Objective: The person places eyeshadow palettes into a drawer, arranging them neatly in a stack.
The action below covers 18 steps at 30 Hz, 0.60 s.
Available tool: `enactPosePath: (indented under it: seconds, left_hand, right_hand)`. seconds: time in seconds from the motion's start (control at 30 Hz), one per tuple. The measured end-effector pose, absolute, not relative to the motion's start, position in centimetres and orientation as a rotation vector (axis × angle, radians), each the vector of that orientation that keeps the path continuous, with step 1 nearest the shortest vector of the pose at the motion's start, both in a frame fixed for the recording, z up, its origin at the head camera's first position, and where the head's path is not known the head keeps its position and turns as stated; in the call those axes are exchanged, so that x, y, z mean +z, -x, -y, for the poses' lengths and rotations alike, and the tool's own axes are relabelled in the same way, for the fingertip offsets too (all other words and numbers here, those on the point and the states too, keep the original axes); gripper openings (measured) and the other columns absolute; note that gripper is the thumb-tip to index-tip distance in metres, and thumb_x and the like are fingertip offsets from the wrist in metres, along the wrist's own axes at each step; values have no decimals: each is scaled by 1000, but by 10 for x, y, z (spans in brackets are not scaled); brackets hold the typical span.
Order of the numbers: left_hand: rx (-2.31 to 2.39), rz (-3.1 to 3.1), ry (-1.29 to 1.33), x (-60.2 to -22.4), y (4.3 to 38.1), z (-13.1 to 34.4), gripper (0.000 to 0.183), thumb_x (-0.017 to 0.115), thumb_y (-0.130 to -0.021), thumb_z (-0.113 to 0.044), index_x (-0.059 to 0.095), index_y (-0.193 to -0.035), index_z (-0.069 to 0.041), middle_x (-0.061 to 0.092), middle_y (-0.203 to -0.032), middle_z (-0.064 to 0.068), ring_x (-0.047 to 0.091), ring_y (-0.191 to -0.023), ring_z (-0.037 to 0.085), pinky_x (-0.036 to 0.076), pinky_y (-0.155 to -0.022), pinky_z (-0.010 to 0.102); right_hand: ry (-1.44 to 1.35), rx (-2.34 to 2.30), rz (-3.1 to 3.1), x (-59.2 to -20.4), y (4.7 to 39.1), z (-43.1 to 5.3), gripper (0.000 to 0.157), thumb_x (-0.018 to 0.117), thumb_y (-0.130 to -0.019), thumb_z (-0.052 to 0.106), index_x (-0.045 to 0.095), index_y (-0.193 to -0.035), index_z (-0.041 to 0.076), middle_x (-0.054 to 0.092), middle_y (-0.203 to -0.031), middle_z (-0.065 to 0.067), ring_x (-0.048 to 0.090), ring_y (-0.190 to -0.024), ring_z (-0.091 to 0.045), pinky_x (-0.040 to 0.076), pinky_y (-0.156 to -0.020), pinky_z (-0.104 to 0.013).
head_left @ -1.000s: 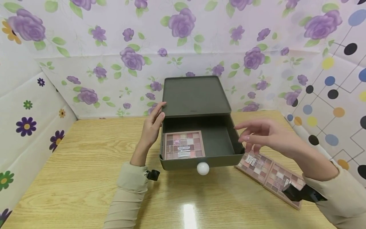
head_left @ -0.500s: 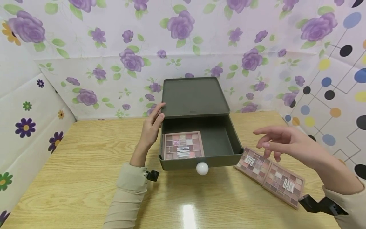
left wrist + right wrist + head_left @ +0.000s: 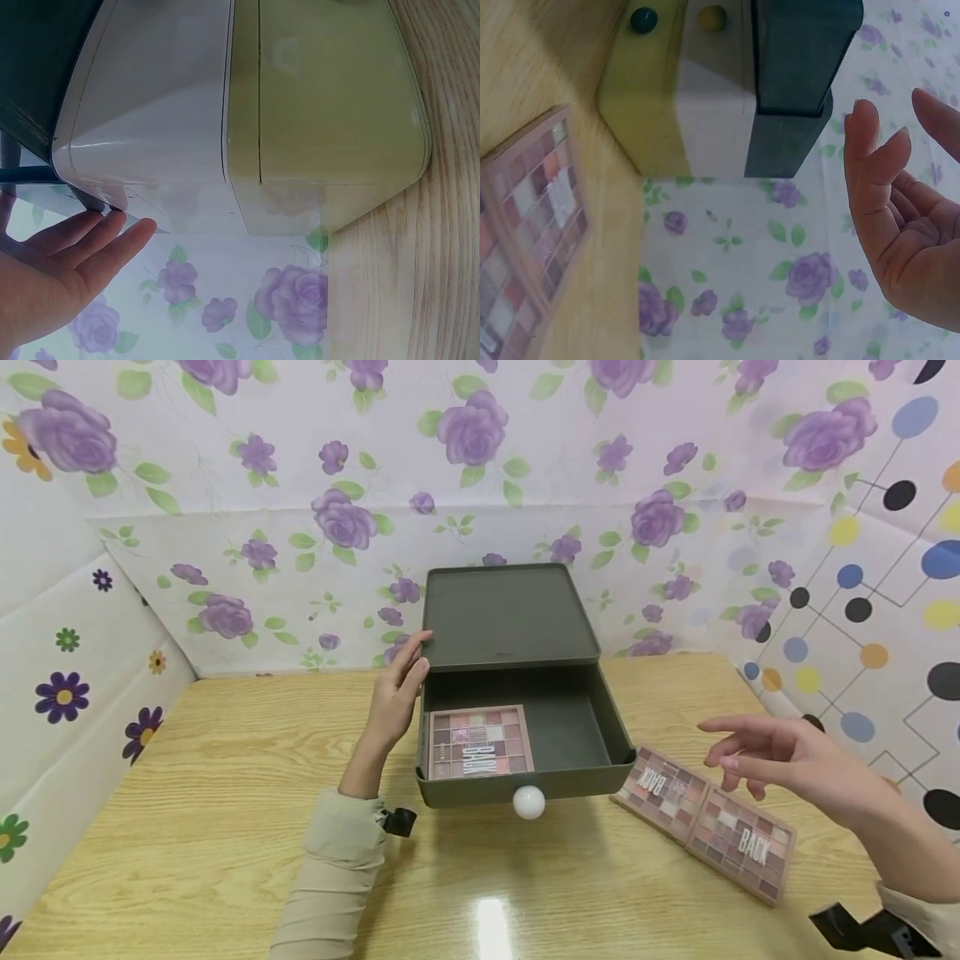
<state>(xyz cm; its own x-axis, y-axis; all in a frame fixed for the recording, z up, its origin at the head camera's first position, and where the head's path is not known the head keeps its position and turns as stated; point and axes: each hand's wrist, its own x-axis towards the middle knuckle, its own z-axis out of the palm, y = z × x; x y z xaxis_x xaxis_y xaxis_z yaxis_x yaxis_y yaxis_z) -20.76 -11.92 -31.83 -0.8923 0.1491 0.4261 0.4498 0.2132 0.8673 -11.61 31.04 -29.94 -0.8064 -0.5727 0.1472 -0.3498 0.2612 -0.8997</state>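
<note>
A dark green top drawer [image 3: 465,792] with a white round knob [image 3: 529,802] is pulled out of a small drawer cabinet [image 3: 510,614]. Inside, on the drawer's left side, lies an eyeshadow palette [image 3: 480,742] lettered "BACK". My left hand [image 3: 392,703] rests against the cabinet's left side near the top, fingers extended; in the left wrist view the fingertips [image 3: 139,234] touch the side. My right hand [image 3: 787,760] hovers to the right of the drawer with loosely bent fingers and holds nothing. Below it, two more palettes [image 3: 742,846] lie side by side on the table.
The right wrist view shows the cabinet's lower tiers, a white middle drawer [image 3: 716,131] and a yellow bottom drawer [image 3: 649,124]. Floral sheeting [image 3: 300,585] stands behind the wooden table [image 3: 225,827], and a dotted sheet [image 3: 862,652] closes the right side.
My right hand has drawn away from the drawer's right edge, moving right and slightly down, uncovering the two palettes on the table. My left hand stays in place at the cabinet.
</note>
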Motion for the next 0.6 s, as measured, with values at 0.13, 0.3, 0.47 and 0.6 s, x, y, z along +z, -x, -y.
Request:
enactPosePath:
  seconds: [0.13, 0.3, 0.47, 0.6]
  left_hand:
    - [-1741, 2238, 568, -318, 207, 120, 43, 39, -94, -12, 40, -136, -2, 29, -145, 16, 32, -130, 29, 42, -84, 51]
    - [-1740, 2229, 585, -318, 207, 120, 43, 38, -95, -11, 39, -136, -1, 30, -144, 17, 32, -130, 29, 42, -84, 51]
    - [-1741, 2227, 581, -317, 206, 119, 42, 39, -95, -11, 40, -136, -1, 31, -143, 17, 33, -129, 27, 43, -82, 44]
    - [-1735, 2230, 572, -318, 206, 119, 42, 39, -95, -11, 40, -136, -2, 31, -143, 16, 34, -129, 26, 42, -78, 34]
  right_hand:
    - [764, -1549, -2362, -310, 112, -319, 47, 44, -90, -9, 42, -134, 6, 64, -100, -5, 61, -72, -18, 45, -52, -31]
    - [623, -1474, -2498, -329, 106, -329, 46, 52, -89, -2, 41, -134, 2, 64, -100, -2, 62, -79, -16, 48, -55, -31]
    - [521, -1384, -2642, -352, 99, -340, 50, 57, -88, 3, 39, -134, -2, 61, -103, 5, 60, -87, -10, 50, -64, -27]
    - [469, -1368, -2701, -369, 95, -349, 51, 58, -87, 3, 40, -134, -1, 60, -104, 9, 58, -88, -6, 48, -67, -24]
